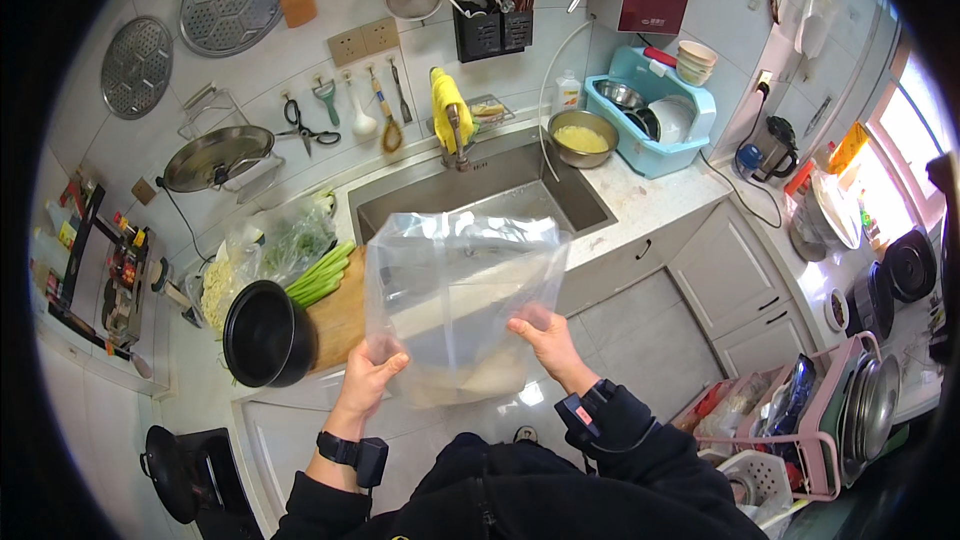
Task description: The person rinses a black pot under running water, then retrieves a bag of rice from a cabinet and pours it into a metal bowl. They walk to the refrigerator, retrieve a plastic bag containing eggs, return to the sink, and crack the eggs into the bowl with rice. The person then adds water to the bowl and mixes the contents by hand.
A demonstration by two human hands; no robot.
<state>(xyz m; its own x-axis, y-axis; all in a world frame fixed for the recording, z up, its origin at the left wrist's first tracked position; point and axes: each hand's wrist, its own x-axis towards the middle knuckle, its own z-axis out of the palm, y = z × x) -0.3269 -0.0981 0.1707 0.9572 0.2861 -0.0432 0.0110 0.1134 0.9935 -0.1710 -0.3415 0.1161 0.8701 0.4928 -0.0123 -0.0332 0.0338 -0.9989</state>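
Note:
A large clear plastic bag (450, 292) hangs spread out in front of me, and the counter shows through it. My left hand (369, 375) pinches its lower left side between thumb and fingers. On the opposite side, my right hand (551, 341) grips the bag the same way. Some of my fingers are seen only blurred through the film. Left of the bag lies a wooden cutting board (334, 322) with green celery stalks (322, 274) across its back. A black bowl (268, 334) stands at the board's left edge.
Behind the bag is a steel sink (480, 202) with a yellow cloth (452, 109) over its faucet. A metal bowl of yellow contents (583, 139) and a blue dish rack (652, 112) stand right of it. Bagged greens (285, 232) lie at left; a pink rack (817, 435) stands lower right.

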